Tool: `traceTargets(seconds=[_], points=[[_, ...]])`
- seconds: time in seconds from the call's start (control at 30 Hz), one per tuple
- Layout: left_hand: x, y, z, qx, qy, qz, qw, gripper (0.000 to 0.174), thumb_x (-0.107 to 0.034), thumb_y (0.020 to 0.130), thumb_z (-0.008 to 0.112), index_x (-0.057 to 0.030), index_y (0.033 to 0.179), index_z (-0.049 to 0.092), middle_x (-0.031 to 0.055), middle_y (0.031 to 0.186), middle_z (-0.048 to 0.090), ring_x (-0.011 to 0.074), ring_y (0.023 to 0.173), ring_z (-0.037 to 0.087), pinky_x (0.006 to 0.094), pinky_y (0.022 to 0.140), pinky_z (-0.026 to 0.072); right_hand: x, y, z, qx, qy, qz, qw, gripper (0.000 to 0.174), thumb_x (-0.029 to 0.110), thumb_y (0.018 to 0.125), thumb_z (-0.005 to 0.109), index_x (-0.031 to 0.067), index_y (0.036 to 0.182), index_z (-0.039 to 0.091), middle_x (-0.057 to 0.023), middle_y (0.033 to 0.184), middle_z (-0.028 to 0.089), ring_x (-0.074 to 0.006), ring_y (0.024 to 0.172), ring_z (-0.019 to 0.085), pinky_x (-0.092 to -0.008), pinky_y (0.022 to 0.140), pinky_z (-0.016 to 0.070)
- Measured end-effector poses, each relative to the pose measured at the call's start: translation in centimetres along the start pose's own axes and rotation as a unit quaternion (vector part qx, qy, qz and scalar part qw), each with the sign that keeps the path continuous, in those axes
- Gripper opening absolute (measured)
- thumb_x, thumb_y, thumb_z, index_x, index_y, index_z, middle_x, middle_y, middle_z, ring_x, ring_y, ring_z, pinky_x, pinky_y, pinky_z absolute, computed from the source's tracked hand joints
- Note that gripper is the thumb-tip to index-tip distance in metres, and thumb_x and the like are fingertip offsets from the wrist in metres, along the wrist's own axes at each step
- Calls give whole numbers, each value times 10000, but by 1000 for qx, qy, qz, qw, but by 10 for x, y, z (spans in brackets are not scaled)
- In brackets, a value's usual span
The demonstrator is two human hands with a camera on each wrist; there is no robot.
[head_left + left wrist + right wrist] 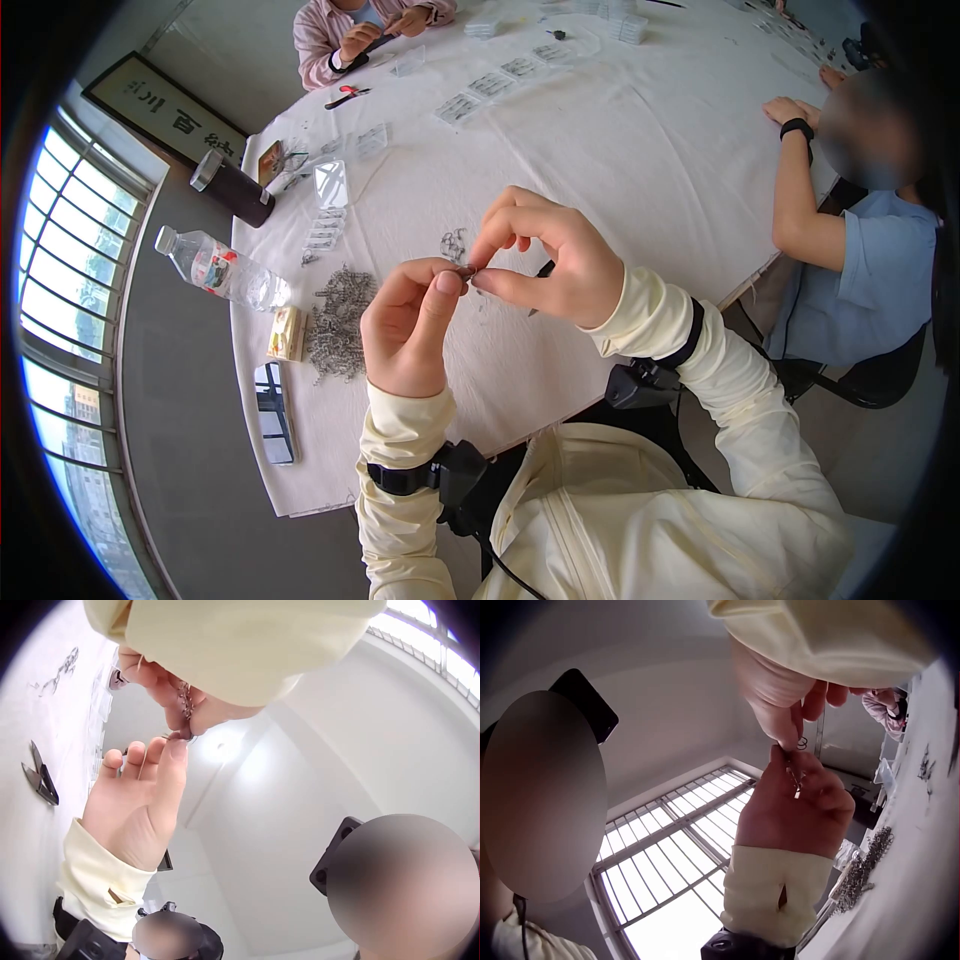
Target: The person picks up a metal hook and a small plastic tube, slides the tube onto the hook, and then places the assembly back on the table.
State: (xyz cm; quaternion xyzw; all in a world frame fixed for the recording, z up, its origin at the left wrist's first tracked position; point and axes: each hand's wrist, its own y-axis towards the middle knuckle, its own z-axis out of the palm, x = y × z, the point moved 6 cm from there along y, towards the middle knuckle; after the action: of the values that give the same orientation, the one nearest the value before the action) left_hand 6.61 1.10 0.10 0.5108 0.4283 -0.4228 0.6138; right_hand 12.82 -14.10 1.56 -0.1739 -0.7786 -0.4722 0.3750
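My left hand (408, 325) is raised over the table and pinches a short silver metal chain (185, 700) between thumb and forefinger. Part of the chain (796, 784) hangs against the left fingers in the right wrist view. Fingertip to fingertip with it, my right hand (560, 262) pinches a small thin metal ring (802, 742) at the end of the chain. The fingertips hide most of the joint between ring and chain. Beyond the hands, a few loose chain pieces (453, 243) lie on the white cloth. Black snips (41, 776) lie beside the right hand.
Left of my hands lies a large heap of metal chains (342, 325). Near it are a water bottle (225, 270), a dark tumbler (235, 190), a small box (287, 333) and a phone (275, 413). Red-handled pliers (348, 96) and clear trays (490, 85) lie farther off. Other people sit around.
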Motion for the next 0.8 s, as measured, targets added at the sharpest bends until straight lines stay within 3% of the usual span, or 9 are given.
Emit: traceTargets(seconds=[0.4, 0.8], points=[[3, 1, -2, 14, 25, -33, 999, 243, -130, 1001, 598, 51, 1158, 638, 61, 964, 654, 71, 812, 532, 216, 735, 416, -2, 0, -9, -31, 1, 14, 999, 80, 65, 814, 690, 93, 872, 643, 10, 873, 608, -116, 809, 502, -277, 752, 392], [1, 1, 6, 19, 10, -8, 1000, 161, -70, 983, 572, 33, 1089, 636, 48, 949, 645, 70, 793, 528, 217, 708, 409, 6, 0, -9, -55, -62, -35, 996, 84, 74, 797, 702, 101, 867, 663, 7, 869, 633, -134, 833, 536, -285, 731, 406]])
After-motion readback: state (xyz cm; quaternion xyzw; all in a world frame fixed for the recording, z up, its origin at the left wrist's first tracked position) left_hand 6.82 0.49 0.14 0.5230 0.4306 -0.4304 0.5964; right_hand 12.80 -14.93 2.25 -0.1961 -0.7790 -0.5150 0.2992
